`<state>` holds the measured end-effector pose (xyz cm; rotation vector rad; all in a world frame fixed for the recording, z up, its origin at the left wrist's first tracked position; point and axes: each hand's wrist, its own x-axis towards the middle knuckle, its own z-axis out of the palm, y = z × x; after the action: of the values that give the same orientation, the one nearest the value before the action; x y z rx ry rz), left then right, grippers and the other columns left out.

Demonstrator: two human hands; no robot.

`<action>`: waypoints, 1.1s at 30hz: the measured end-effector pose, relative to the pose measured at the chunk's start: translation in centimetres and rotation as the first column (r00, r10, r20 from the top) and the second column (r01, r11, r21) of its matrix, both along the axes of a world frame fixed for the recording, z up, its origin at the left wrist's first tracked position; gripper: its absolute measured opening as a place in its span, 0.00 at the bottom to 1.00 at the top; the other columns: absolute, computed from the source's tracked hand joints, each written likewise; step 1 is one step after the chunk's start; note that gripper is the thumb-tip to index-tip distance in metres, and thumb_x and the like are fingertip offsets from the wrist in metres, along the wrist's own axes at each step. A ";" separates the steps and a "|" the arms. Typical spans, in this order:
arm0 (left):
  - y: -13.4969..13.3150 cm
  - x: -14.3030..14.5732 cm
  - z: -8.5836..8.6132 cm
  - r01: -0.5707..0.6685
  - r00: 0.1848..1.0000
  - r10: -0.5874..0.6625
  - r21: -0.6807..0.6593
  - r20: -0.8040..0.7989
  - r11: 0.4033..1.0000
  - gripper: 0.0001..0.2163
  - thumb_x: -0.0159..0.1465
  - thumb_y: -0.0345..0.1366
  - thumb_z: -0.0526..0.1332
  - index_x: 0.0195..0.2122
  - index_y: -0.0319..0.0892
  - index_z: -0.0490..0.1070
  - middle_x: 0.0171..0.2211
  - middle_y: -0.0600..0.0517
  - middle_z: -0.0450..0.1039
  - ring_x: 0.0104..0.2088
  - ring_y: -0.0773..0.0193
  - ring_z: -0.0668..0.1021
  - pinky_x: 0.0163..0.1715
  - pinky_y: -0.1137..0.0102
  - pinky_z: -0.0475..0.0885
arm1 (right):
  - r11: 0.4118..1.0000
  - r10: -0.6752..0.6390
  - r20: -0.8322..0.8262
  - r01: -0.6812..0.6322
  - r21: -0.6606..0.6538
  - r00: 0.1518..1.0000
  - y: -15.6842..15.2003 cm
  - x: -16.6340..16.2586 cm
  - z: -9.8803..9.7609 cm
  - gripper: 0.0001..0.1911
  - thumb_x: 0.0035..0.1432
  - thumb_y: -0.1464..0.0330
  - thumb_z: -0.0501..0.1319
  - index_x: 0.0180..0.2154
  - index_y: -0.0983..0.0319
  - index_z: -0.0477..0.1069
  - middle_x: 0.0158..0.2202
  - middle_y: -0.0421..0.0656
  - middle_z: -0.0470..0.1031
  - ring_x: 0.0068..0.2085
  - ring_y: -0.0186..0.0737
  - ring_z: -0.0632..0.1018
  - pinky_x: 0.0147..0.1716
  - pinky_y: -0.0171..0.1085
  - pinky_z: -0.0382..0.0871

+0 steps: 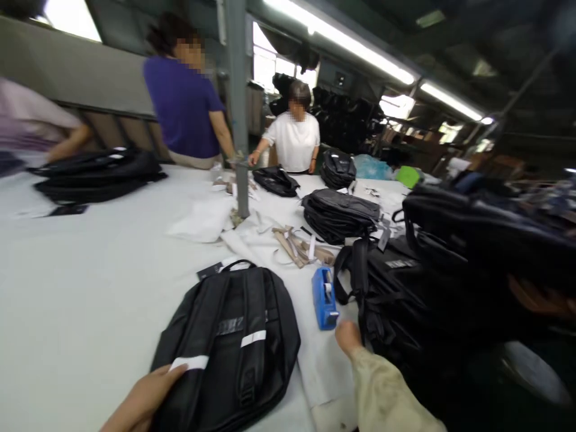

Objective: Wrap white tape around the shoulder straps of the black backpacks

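A black backpack [231,348] lies back-up on the white table [81,282], its straps and a white label strip facing me. My left hand [146,396] rests on its lower left edge, thumb pressing the white strip. My right hand [348,337], in a beige sleeve, reaches toward a pile of black backpacks [396,300] on the right; its fingers are hidden against the pile. A blue tape dispenser [324,298] sits just left of that hand.
More stacks of black bags [339,214] stand mid-table, at the far left [96,174] and along the right side [486,234]. Loose straps and paper [299,246] lie around a metal pole [238,108]. Two people stand across the table; another's arm shows far left.
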<state>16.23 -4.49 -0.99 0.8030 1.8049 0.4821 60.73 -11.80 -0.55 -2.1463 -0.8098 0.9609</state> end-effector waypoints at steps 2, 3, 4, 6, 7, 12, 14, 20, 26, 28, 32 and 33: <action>-0.4 -1.0 -0.4 0.084 0.991 -0.091 0.069 0.099 0.994 0.08 0.57 0.37 0.63 0.33 0.38 0.78 0.29 0.44 0.83 0.34 0.50 0.83 0.36 0.63 0.78 | 0.987 0.158 -0.064 -0.160 -0.013 0.985 0.2 -2.4 0.5 0.10 0.47 0.71 0.60 0.17 0.61 0.64 0.19 0.43 0.70 0.22 0.36 0.69 0.23 0.35 0.60; -0.6 -1.2 -0.5 0.072 0.991 -0.083 0.101 0.103 0.992 0.09 0.56 0.37 0.63 0.32 0.38 0.78 0.30 0.44 0.83 0.35 0.51 0.83 0.36 0.64 0.78 | 0.966 0.257 -0.121 -0.258 0.007 0.959 0.5 -4.2 0.9 0.08 0.49 0.69 0.59 0.20 0.62 0.66 0.20 0.42 0.71 0.21 0.34 0.68 0.22 0.34 0.59; -0.7 -1.4 -0.7 0.063 0.992 -0.076 0.124 0.103 0.990 0.09 0.55 0.38 0.63 0.31 0.37 0.78 0.31 0.44 0.83 0.35 0.51 0.83 0.35 0.65 0.77 | 0.931 0.364 -0.186 -0.362 0.045 0.913 0.9 -6.3 1.5 0.08 0.51 0.67 0.59 0.22 0.62 0.69 0.21 0.41 0.72 0.20 0.33 0.68 0.22 0.33 0.59; -0.9 -1.2 -0.9 0.044 0.995 -0.058 0.160 0.086 0.986 0.10 0.54 0.39 0.63 0.30 0.37 0.79 0.31 0.44 0.83 0.35 0.52 0.82 0.34 0.67 0.76 | 0.827 0.560 -0.298 -0.542 0.150 0.773 2.2 -11.4 2.8 0.09 0.52 0.64 0.59 0.26 0.63 0.71 0.21 0.40 0.73 0.20 0.30 0.67 0.21 0.31 0.59; -1.0 -1.1 -0.9 0.044 0.996 -0.057 0.174 0.074 0.984 0.11 0.53 0.39 0.63 0.30 0.37 0.79 0.31 0.45 0.82 0.35 0.52 0.82 0.33 0.67 0.76 | 0.774 0.630 -0.328 -0.605 0.189 0.703 3.0 -14.1 3.5 0.09 0.52 0.64 0.60 0.26 0.63 0.71 0.21 0.39 0.73 0.19 0.29 0.67 0.21 0.30 0.59; -1.2 -0.7 -0.4 0.103 0.995 -0.102 0.231 -0.017 0.968 0.10 0.52 0.39 0.62 0.27 0.38 0.79 0.27 0.46 0.81 0.33 0.51 0.80 0.32 0.66 0.71 | 0.687 0.708 -0.290 -0.724 0.066 0.644 7.4 -25.4 4.5 0.08 0.51 0.67 0.61 0.24 0.63 0.73 0.20 0.38 0.72 0.19 0.28 0.66 0.18 0.29 0.55; -1.2 -0.8 -0.2 0.123 0.992 -0.119 0.248 -0.030 0.961 0.10 0.53 0.39 0.62 0.28 0.38 0.80 0.28 0.46 0.81 0.34 0.52 0.80 0.34 0.66 0.71 | 0.673 0.717 -0.247 -0.740 -0.004 0.653 8.5 -27.6 3.8 0.08 0.49 0.68 0.62 0.21 0.63 0.73 0.17 0.37 0.69 0.18 0.29 0.65 0.18 0.30 0.54; -1.6 -1.0 -0.1 0.129 0.991 -0.132 0.261 -0.004 0.957 0.12 0.53 0.40 0.60 0.30 0.38 0.80 0.29 0.47 0.81 0.34 0.53 0.80 0.33 0.67 0.71 | 0.674 0.705 -0.174 -0.726 -0.138 0.687 9.6 -29.3 2.0 0.10 0.45 0.71 0.65 0.15 0.62 0.69 0.14 0.37 0.66 0.17 0.30 0.64 0.17 0.31 0.55; -1.7 -1.0 -0.5 0.140 0.987 -0.157 0.267 0.042 0.953 0.14 0.53 0.43 0.59 0.29 0.39 0.79 0.29 0.47 0.81 0.34 0.53 0.80 0.33 0.67 0.71 | 0.648 0.682 -0.243 -0.724 -0.236 0.689 10.1 -28.8 1.2 0.12 0.46 0.67 0.66 0.17 0.62 0.68 0.14 0.37 0.67 0.14 0.29 0.63 0.13 0.30 0.53; -1.6 -1.0 -0.6 0.146 0.986 -0.163 0.269 0.042 0.952 0.14 0.52 0.44 0.59 0.29 0.39 0.79 0.29 0.47 0.81 0.34 0.53 0.80 0.33 0.67 0.71 | 0.640 0.655 -0.318 -0.727 -0.250 0.686 10.3 -28.3 1.0 0.13 0.46 0.65 0.67 0.17 0.63 0.69 0.14 0.37 0.68 0.13 0.29 0.62 0.11 0.30 0.51; -1.3 -1.2 -0.4 0.144 0.986 -0.159 0.254 0.040 0.956 0.15 0.52 0.44 0.60 0.30 0.39 0.79 0.27 0.48 0.81 0.33 0.52 0.79 0.33 0.66 0.71 | 0.662 0.559 -0.486 -0.714 -0.227 0.672 10.1 -27.5 1.1 0.07 0.47 0.71 0.66 0.21 0.64 0.72 0.17 0.38 0.71 0.14 0.27 0.64 0.11 0.27 0.55; -1.3 -1.3 -0.3 0.144 0.986 -0.159 0.250 0.044 0.958 0.15 0.52 0.44 0.60 0.30 0.39 0.79 0.28 0.48 0.81 0.34 0.52 0.80 0.33 0.66 0.71 | 0.669 0.544 -0.501 -0.708 -0.225 0.673 10.0 -27.5 1.2 0.05 0.47 0.72 0.65 0.22 0.65 0.73 0.18 0.38 0.72 0.15 0.27 0.65 0.12 0.27 0.57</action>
<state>14.96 -5.78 -1.26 1.0764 1.6286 0.6319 33.28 -1.76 0.65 -1.8641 -1.2852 2.0250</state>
